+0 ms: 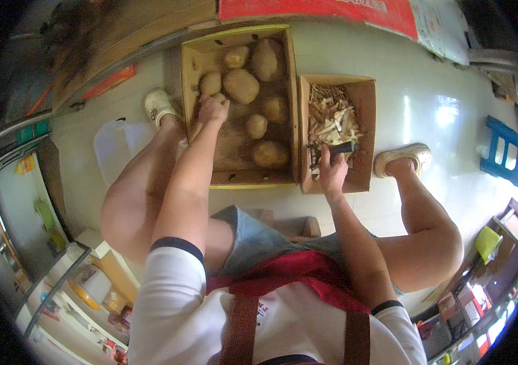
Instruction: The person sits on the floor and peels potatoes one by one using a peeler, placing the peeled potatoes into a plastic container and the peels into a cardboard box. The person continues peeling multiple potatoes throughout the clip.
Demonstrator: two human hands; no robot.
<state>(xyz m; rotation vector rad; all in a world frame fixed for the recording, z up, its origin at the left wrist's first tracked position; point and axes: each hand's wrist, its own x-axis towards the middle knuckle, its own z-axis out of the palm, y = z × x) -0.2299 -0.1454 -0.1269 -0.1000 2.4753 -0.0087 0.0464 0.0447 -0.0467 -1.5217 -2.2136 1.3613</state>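
My left hand (213,109) is inside a shallow cardboard box (293,109) that holds several brown potatoes. A small potato (219,97) shows just beyond its knuckles. The curled fingers are partly hidden, so I cannot tell whether they grip anything. A larger potato (241,86) lies close by, and another small one (256,126) rests nearer the box's middle. My right hand (333,169) holds a tool with a black handle (343,147), likely a peeler, over a narrower cardboard box (365,123). Pale and brown peelings (332,118) are heaped in that box.
Both boxes stand on a shiny tiled floor (332,50) between my feet in cream clogs (402,159). A white plastic bag (119,141) lies left. At right is a blue plastic stool (505,150). Shelving with goods (90,287) is at lower left.
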